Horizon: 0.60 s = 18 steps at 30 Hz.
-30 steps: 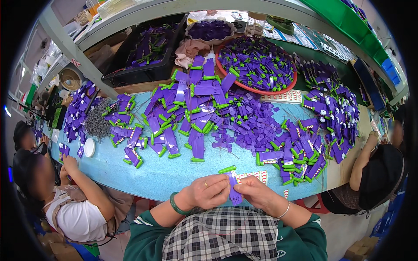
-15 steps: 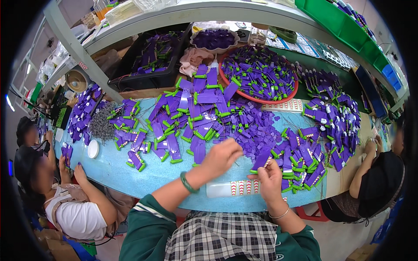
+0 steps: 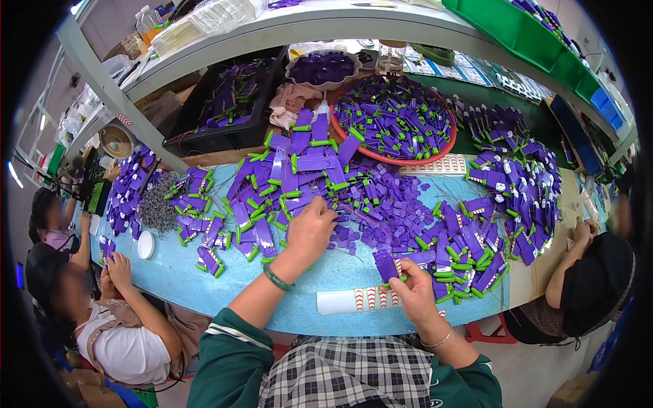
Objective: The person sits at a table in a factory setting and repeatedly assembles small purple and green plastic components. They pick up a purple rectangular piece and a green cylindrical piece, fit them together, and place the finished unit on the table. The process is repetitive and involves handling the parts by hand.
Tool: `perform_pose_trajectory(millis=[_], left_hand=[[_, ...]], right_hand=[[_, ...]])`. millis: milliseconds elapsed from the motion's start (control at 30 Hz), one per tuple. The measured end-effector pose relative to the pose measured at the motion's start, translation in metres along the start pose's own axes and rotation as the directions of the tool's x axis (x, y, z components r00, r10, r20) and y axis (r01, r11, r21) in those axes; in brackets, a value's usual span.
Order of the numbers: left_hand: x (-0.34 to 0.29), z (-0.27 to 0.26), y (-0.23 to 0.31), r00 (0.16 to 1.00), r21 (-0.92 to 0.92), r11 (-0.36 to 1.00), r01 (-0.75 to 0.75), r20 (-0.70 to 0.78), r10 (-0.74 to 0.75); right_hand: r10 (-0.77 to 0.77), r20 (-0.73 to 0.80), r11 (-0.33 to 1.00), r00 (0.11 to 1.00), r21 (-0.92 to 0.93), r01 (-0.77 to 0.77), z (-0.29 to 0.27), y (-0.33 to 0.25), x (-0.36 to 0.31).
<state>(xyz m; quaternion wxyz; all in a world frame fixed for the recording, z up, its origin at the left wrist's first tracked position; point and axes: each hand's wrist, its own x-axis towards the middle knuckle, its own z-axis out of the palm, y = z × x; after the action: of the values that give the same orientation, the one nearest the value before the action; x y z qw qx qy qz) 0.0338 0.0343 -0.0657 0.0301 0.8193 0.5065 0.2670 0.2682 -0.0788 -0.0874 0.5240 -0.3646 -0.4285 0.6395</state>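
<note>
A purple-and-green pile (image 3: pixel 309 164) is lying just beyond the left hand (image 3: pixel 309 231), its curled fingers hiding any hold, while the right hand (image 3: pixel 417 294) is pinching a purple piece (image 3: pixel 386 266), its length pointing away.

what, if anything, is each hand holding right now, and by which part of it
The right hand holds a purple piece near its green end. Whether the left hand holds anything cannot be told.

The left hand (image 3: pixel 310 234) hides whatever lies beneath its fingers. The top edge cuts off the green bin (image 3: pixel 522 39).
</note>
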Motion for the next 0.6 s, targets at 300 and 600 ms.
perform_pose_trajectory(millis=[300,600], left_hand=[[-0.044,-0.04,0.04,0.822,-0.827,0.112,0.551,0.561,0.1],[-0.082,-0.013,0.06,0.949,-0.975,0.054,0.217,0.197,-0.247]], right_hand=[[-0.165,0.336,0.977,0.927,-0.074,0.201,0.031,-0.037,0.034],[0.29,0.228,0.74,0.929,0.563,-0.369,0.043,0.009,0.009]])
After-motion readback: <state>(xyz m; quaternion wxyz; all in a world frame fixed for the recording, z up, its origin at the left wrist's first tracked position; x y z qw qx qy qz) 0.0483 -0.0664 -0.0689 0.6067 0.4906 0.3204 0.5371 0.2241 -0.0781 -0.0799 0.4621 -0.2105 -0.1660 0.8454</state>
